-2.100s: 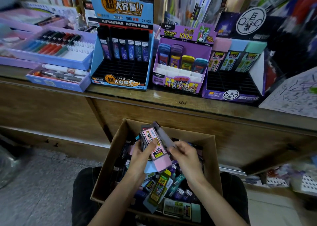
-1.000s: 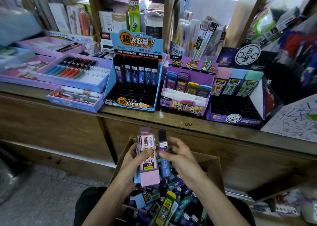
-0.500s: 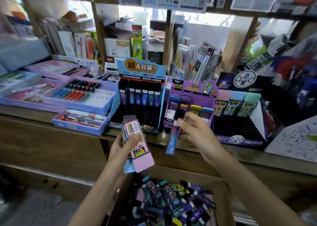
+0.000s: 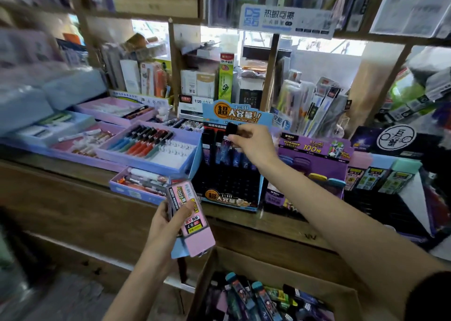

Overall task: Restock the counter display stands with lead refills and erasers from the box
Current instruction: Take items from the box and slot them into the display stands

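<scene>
My right hand (image 4: 253, 143) pinches the black cap of a blue lead refill tube (image 4: 225, 147) and holds it upright at the back row of the blue display stand (image 4: 229, 196), among the tubes standing there. My left hand (image 4: 168, 220) grips a stack of pink and blue erasers (image 4: 192, 223) in front of the counter edge. The cardboard box (image 4: 280, 267), filled with several refills and erasers, sits below at the bottom of the view.
A purple refill stand (image 4: 314, 164) and a dark eraser stand (image 4: 390, 198) with pastel erasers sit right of the blue one. Lilac pen trays (image 4: 151, 150) lie to the left on the wooden counter (image 4: 73, 174). Shelves of stationery rise behind.
My right hand has lifted the blue refill tube from the box up to the blue stand's back row. My left hand rose with the eraser stack. The view tilted upward.
</scene>
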`<state>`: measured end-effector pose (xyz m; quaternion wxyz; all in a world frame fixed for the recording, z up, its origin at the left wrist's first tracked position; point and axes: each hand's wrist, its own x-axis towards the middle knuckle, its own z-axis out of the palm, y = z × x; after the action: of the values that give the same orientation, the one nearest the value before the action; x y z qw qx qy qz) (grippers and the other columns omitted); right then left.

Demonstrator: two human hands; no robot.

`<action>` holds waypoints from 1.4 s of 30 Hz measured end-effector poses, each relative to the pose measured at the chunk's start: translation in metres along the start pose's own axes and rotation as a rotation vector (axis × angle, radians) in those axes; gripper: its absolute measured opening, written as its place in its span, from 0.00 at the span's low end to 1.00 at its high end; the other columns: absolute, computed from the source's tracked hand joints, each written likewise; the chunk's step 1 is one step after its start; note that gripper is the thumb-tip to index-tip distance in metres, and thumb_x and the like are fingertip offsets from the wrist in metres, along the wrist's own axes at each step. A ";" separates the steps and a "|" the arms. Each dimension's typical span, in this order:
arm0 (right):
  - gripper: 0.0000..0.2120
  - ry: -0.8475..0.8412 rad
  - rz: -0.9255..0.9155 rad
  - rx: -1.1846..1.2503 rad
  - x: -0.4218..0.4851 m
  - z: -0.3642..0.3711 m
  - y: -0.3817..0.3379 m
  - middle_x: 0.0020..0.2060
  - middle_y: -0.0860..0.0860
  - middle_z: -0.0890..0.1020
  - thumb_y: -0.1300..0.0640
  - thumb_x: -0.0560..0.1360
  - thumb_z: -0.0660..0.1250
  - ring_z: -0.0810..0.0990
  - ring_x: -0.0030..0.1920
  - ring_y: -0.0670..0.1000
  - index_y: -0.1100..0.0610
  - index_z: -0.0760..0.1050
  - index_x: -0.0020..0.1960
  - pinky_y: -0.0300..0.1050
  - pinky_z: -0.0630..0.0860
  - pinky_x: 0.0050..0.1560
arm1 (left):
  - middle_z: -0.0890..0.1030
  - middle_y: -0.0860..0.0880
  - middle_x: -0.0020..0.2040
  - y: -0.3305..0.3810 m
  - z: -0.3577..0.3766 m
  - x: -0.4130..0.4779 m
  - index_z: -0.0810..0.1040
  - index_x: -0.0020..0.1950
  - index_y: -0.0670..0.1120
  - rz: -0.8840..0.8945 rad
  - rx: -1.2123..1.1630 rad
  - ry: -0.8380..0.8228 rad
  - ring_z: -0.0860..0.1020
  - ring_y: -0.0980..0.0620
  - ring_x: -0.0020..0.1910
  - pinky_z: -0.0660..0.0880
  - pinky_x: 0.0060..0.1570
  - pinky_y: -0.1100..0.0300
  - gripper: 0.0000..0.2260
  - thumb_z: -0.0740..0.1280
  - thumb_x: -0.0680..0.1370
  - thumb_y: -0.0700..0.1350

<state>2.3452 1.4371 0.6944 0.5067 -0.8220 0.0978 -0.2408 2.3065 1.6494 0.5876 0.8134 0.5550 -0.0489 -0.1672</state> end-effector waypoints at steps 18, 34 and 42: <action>0.13 -0.032 0.101 -0.170 0.024 0.041 0.029 0.48 0.62 0.82 0.62 0.74 0.69 0.83 0.45 0.59 0.70 0.77 0.55 0.52 0.81 0.47 | 0.85 0.48 0.45 -0.010 -0.018 0.007 0.77 0.54 0.49 -0.029 -0.024 -0.001 0.84 0.51 0.40 0.79 0.33 0.58 0.22 0.73 0.62 0.52; 0.15 -0.510 0.223 0.005 -0.079 0.023 0.007 0.36 0.50 0.82 0.42 0.76 0.63 0.81 0.34 0.46 0.54 0.78 0.47 0.38 0.77 0.33 | 0.85 0.50 0.41 -0.001 0.008 -0.003 0.76 0.54 0.48 -0.033 -0.069 -0.007 0.84 0.53 0.36 0.77 0.29 0.60 0.19 0.72 0.65 0.47; 0.05 -0.527 0.369 0.213 -0.129 0.006 0.015 0.38 0.52 0.81 0.61 0.73 0.70 0.80 0.33 0.42 0.56 0.74 0.46 0.34 0.74 0.32 | 0.85 0.48 0.43 0.002 0.034 -0.007 0.77 0.54 0.45 -0.024 -0.020 0.009 0.83 0.52 0.40 0.79 0.35 0.57 0.20 0.70 0.66 0.52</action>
<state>2.2379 1.4866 0.6406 0.6326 -0.7670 0.0849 0.0666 2.2915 1.6227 0.6034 0.8171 0.5480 -0.0369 -0.1750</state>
